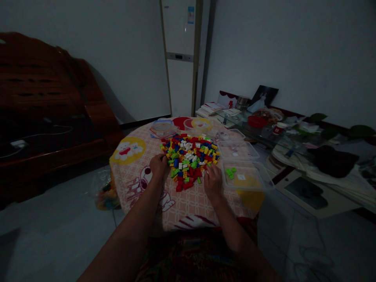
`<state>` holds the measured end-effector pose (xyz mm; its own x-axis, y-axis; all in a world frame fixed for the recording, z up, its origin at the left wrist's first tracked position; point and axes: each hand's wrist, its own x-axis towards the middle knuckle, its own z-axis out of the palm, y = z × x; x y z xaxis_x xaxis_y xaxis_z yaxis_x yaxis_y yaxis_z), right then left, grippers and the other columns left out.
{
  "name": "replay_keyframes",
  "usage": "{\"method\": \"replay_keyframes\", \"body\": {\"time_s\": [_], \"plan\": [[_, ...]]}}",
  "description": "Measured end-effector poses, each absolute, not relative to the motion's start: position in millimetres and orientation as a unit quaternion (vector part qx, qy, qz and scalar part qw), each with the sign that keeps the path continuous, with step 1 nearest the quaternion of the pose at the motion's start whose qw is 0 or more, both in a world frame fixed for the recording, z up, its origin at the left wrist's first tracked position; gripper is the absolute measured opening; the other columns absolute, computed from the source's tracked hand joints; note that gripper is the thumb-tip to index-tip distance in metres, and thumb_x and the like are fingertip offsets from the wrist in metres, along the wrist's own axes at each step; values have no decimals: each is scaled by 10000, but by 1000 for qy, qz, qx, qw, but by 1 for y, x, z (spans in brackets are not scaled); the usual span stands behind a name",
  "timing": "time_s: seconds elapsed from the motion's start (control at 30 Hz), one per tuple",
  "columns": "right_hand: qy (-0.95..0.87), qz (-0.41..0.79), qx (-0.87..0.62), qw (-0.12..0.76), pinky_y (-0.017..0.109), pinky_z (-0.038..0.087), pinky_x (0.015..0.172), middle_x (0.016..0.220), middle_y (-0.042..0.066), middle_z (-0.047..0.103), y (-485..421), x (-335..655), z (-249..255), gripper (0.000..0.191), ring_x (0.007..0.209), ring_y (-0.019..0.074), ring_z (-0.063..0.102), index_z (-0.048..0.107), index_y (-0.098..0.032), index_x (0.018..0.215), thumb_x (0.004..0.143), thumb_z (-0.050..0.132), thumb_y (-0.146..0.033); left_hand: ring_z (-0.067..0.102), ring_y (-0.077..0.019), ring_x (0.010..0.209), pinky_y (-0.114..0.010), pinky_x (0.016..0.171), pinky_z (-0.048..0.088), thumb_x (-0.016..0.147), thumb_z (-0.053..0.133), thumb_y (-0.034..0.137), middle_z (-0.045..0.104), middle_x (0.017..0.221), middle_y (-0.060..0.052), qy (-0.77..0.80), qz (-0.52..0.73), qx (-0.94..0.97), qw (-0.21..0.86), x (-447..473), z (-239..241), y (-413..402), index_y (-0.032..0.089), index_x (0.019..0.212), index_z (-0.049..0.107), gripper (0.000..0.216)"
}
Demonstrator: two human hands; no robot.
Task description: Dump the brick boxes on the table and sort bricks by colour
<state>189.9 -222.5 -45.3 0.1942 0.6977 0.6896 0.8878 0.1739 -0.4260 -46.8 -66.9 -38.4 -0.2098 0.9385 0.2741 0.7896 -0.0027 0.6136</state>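
A mixed heap of toy building bricks (188, 154) in red, blue, yellow, green and white lies on a round table's patterned cloth (190, 205). My left hand (158, 166) rests at the heap's left edge, fingers curled; whatever they hold is hidden. At the heap's near right edge is my right hand (213, 182), its thumb and fingers drawn together beside small bricks. What sits between those fingertips is too dark and small to name. Just right of that hand, a clear plastic box (249, 184) contains a few green bricks (230, 173).
Behind that box stand further clear containers (239, 150), with another clear tub (163, 127) at the table's far left. A cluttered glass-topped stand (249, 127) flanks the right side. A wooden sofa (100, 113) and a plastic bag (107, 196) are on the left.
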Motion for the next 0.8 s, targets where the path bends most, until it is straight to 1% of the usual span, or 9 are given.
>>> {"method": "replay_keyframes", "body": {"time_s": [0.1,0.2,0.3,0.4,0.5,0.57,0.63,0.73,0.8], "plan": [[-608,-139,-630,462,496,442,1140,1302,171,673,-227,194,-31,386,1260,279,563,729,-162,1232,1059,399,-263,706,-287,1110,-361,961,504,893,514,273,789,1206,-121,696,345,620,109,-46,-37,-68,198,1163,819,414],[-591,-152,-646,459,528,418,1149,1293,174,670,-229,213,-17,369,1239,288,562,724,-167,1231,1034,423,-248,705,-291,1118,-370,975,503,899,515,279,789,1213,-118,699,346,616,109,-45,-36,-69,196,1170,818,415],[-565,-153,-679,443,532,406,1149,1278,195,658,-232,240,-9,362,1239,301,550,718,-141,1230,1003,449,-225,705,-293,1125,-376,981,500,906,510,280,788,1218,-122,702,345,613,110,-45,-35,-70,186,1192,812,427],[-542,-164,-704,429,555,390,1156,1337,217,623,-236,255,-7,345,1303,328,506,721,-129,1205,978,474,-211,705,-290,1124,-374,973,500,908,504,278,789,1217,-120,703,342,613,113,-45,-35,-69,194,1190,813,427],[-555,-171,-691,430,538,407,1144,1341,203,633,-240,246,-8,319,1297,324,510,734,-147,1154,986,470,-211,702,-292,1123,-373,960,501,905,504,277,789,1208,-124,704,336,616,108,-45,-35,-69,200,1183,815,423],[-592,-150,-669,423,472,452,1090,1238,174,688,-242,228,-10,311,1196,291,573,741,-165,1112,1003,452,-201,700,-288,1120,-364,951,499,899,509,275,786,1213,-130,704,335,618,104,-45,-35,-68,193,1181,813,423],[-635,-109,-660,387,390,492,982,1073,135,730,-244,207,-13,295,1045,255,631,746,-184,1027,1013,451,-185,701,-279,1110,-350,938,497,894,510,275,788,1206,-127,703,335,618,103,-46,-35,-68,193,1180,811,423],[-668,-42,-689,277,320,489,802,889,91,733,-247,181,-19,240,859,225,667,730,-207,902,1012,516,-204,704,-278,1093,-345,922,497,896,506,285,793,1186,-122,703,333,620,102,-47,-35,-69,198,1182,810,427],[-672,-19,-709,215,313,474,741,894,87,746,-249,173,-24,185,826,227,687,731,-215,929,1012,571,-259,704,-284,1095,-350,922,498,899,505,292,791,1194,-127,703,332,621,105,-47,-35,-69,193,1191,809,433]]}}
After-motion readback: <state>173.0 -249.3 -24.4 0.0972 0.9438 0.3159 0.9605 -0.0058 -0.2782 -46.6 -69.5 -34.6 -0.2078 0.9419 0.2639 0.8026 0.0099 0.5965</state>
